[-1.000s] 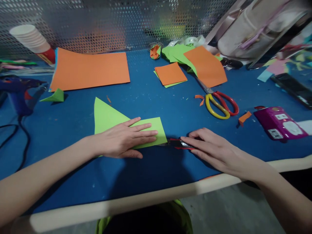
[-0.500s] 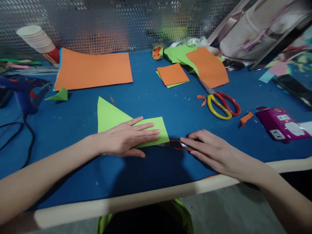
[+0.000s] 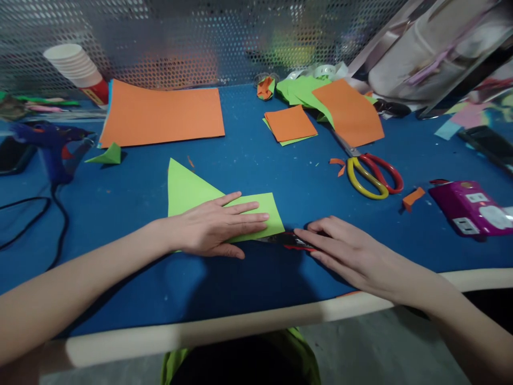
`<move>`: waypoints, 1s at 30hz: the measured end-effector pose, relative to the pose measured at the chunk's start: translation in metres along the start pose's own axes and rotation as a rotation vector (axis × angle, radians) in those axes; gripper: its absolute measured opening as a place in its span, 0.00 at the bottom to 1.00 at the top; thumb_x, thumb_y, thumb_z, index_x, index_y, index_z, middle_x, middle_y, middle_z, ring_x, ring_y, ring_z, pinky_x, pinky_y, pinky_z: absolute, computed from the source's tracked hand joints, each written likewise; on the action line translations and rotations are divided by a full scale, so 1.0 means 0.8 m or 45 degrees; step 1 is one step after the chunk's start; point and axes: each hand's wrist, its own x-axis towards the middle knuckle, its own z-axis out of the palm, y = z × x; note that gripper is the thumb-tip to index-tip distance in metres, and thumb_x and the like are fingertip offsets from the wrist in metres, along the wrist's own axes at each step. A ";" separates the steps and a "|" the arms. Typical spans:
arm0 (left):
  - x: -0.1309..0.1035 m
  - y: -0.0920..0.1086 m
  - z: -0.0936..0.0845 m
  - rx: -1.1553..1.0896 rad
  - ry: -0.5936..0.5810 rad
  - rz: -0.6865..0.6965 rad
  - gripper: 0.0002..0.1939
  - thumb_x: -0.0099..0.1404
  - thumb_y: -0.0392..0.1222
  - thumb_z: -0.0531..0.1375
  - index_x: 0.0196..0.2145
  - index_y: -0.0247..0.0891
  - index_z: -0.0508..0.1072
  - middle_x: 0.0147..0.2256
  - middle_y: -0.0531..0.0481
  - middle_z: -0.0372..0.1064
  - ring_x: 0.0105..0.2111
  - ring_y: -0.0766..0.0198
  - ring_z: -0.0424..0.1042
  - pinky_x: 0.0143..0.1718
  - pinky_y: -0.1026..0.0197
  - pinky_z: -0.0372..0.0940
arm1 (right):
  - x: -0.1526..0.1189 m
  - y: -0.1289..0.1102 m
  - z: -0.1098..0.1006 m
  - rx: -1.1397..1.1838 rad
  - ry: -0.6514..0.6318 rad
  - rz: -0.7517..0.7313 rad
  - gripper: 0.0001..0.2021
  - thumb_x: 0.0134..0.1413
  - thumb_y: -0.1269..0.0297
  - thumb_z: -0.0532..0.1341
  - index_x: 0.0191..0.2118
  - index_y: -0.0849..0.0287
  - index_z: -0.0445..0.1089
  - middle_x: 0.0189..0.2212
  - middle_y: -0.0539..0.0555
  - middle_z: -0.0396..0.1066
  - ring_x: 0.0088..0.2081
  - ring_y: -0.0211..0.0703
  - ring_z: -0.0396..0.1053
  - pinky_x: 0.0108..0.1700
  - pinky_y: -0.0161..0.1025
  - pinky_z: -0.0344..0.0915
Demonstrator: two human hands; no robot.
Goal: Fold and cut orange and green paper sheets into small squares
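Note:
My left hand (image 3: 224, 227) lies flat with fingers spread on a folded sheet of light green paper (image 3: 188, 190), pressing it to the blue tabletop. The sheet has a triangular part at the left and a rectangular flap at the right. Held low in my right hand (image 3: 344, 251) is a black and red utility knife (image 3: 294, 240), its fingers closed around the handle. The blade points left along the paper's near edge, partly hidden beneath the green flap.
Scissors (image 3: 366, 176) with red and yellow handles lie at the right, near a purple pack (image 3: 473, 206). Orange sheets (image 3: 164, 117), small orange squares (image 3: 290, 123) and paper cups (image 3: 76, 67) are toward the back. A blue glue gun (image 3: 54, 147) with its cord is at the left.
The whole view has shifted slightly, so things appear farther right. Relative to the green paper, my right hand and the knife have moved a little left. My left hand stays on the paper.

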 end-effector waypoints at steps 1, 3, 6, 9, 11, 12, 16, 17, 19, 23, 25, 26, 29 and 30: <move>0.000 0.000 0.000 0.003 -0.001 -0.002 0.33 0.70 0.57 0.53 0.67 0.43 0.53 0.67 0.49 0.52 0.69 0.57 0.42 0.68 0.49 0.26 | 0.000 -0.001 0.001 -0.010 0.002 -0.005 0.21 0.69 0.61 0.47 0.60 0.61 0.66 0.41 0.61 0.70 0.44 0.48 0.69 0.44 0.43 0.69; 0.001 0.001 0.000 0.006 -0.002 -0.005 0.33 0.70 0.57 0.53 0.67 0.43 0.52 0.67 0.49 0.52 0.69 0.57 0.42 0.68 0.48 0.27 | 0.000 -0.004 0.003 -0.037 0.005 -0.011 0.20 0.69 0.61 0.47 0.60 0.61 0.66 0.41 0.61 0.70 0.43 0.48 0.70 0.43 0.44 0.69; 0.001 0.001 -0.001 0.007 -0.006 -0.008 0.33 0.70 0.57 0.53 0.67 0.45 0.52 0.67 0.48 0.52 0.69 0.56 0.43 0.69 0.48 0.28 | 0.002 -0.008 0.007 -0.075 0.023 -0.018 0.20 0.69 0.63 0.48 0.60 0.61 0.65 0.40 0.62 0.70 0.42 0.48 0.69 0.41 0.44 0.69; 0.002 0.002 -0.001 0.009 -0.007 -0.009 0.33 0.70 0.57 0.53 0.67 0.46 0.52 0.67 0.49 0.52 0.69 0.55 0.43 0.69 0.48 0.29 | 0.005 -0.012 0.010 -0.093 0.045 -0.050 0.19 0.69 0.65 0.48 0.60 0.63 0.65 0.39 0.62 0.71 0.41 0.48 0.69 0.41 0.45 0.69; 0.002 0.002 -0.001 0.012 -0.004 -0.010 0.33 0.70 0.57 0.53 0.67 0.46 0.52 0.67 0.49 0.52 0.69 0.56 0.43 0.69 0.48 0.28 | 0.007 -0.013 0.011 -0.105 0.053 -0.058 0.19 0.68 0.65 0.48 0.59 0.63 0.65 0.39 0.62 0.71 0.41 0.49 0.70 0.41 0.44 0.69; 0.001 0.002 -0.001 0.014 -0.004 -0.010 0.33 0.70 0.57 0.53 0.67 0.46 0.52 0.67 0.49 0.52 0.69 0.56 0.42 0.69 0.48 0.28 | 0.008 -0.014 0.011 -0.110 0.054 -0.055 0.19 0.68 0.65 0.48 0.59 0.63 0.65 0.39 0.62 0.71 0.41 0.49 0.70 0.40 0.44 0.69; 0.001 0.002 -0.001 0.012 -0.003 -0.006 0.32 0.70 0.58 0.52 0.67 0.45 0.52 0.67 0.49 0.51 0.69 0.56 0.42 0.69 0.48 0.29 | 0.011 -0.017 0.012 -0.116 0.047 -0.069 0.19 0.69 0.66 0.48 0.59 0.64 0.65 0.39 0.62 0.70 0.41 0.49 0.69 0.40 0.45 0.69; 0.001 0.002 -0.001 0.010 0.001 -0.002 0.32 0.71 0.58 0.52 0.67 0.45 0.52 0.67 0.49 0.51 0.69 0.56 0.42 0.69 0.47 0.29 | 0.011 -0.017 0.013 -0.121 0.048 -0.079 0.19 0.69 0.66 0.48 0.59 0.65 0.64 0.40 0.63 0.70 0.41 0.49 0.69 0.40 0.45 0.69; 0.001 0.001 0.000 0.006 0.010 0.007 0.33 0.71 0.58 0.51 0.68 0.44 0.52 0.67 0.48 0.52 0.69 0.56 0.42 0.69 0.47 0.29 | 0.010 -0.016 0.013 -0.142 0.061 -0.090 0.19 0.69 0.66 0.47 0.59 0.64 0.64 0.40 0.62 0.70 0.41 0.48 0.69 0.39 0.45 0.69; 0.001 0.001 0.001 0.000 0.003 0.006 0.32 0.71 0.58 0.51 0.67 0.45 0.52 0.67 0.49 0.51 0.70 0.56 0.41 0.69 0.47 0.28 | 0.010 -0.014 0.013 -0.174 0.062 -0.077 0.19 0.69 0.67 0.47 0.59 0.63 0.64 0.41 0.62 0.71 0.41 0.48 0.69 0.40 0.45 0.69; 0.001 0.001 0.000 -0.004 -0.004 0.004 0.32 0.71 0.57 0.52 0.67 0.44 0.53 0.67 0.49 0.51 0.70 0.56 0.41 0.69 0.47 0.28 | 0.012 -0.015 0.012 -0.177 0.057 -0.084 0.19 0.69 0.67 0.47 0.59 0.63 0.64 0.40 0.62 0.71 0.40 0.47 0.69 0.39 0.44 0.69; 0.001 0.001 0.000 -0.004 -0.006 0.003 0.32 0.71 0.57 0.52 0.67 0.44 0.53 0.67 0.49 0.51 0.70 0.56 0.41 0.69 0.47 0.29 | 0.014 -0.016 0.012 -0.178 0.057 -0.092 0.19 0.69 0.67 0.47 0.59 0.64 0.64 0.40 0.62 0.71 0.40 0.47 0.69 0.39 0.44 0.69; 0.002 0.002 -0.001 -0.007 -0.010 -0.005 0.32 0.71 0.57 0.52 0.67 0.44 0.53 0.67 0.49 0.51 0.70 0.56 0.41 0.69 0.46 0.29 | 0.017 -0.020 0.011 -0.186 0.059 -0.113 0.19 0.68 0.68 0.48 0.59 0.65 0.65 0.39 0.62 0.71 0.39 0.48 0.70 0.37 0.44 0.70; 0.002 0.003 -0.001 -0.008 -0.010 -0.007 0.31 0.71 0.57 0.52 0.67 0.44 0.53 0.68 0.50 0.51 0.70 0.56 0.41 0.69 0.47 0.29 | 0.018 -0.021 0.011 -0.188 0.061 -0.113 0.19 0.68 0.67 0.48 0.58 0.65 0.65 0.38 0.62 0.71 0.39 0.48 0.70 0.38 0.44 0.70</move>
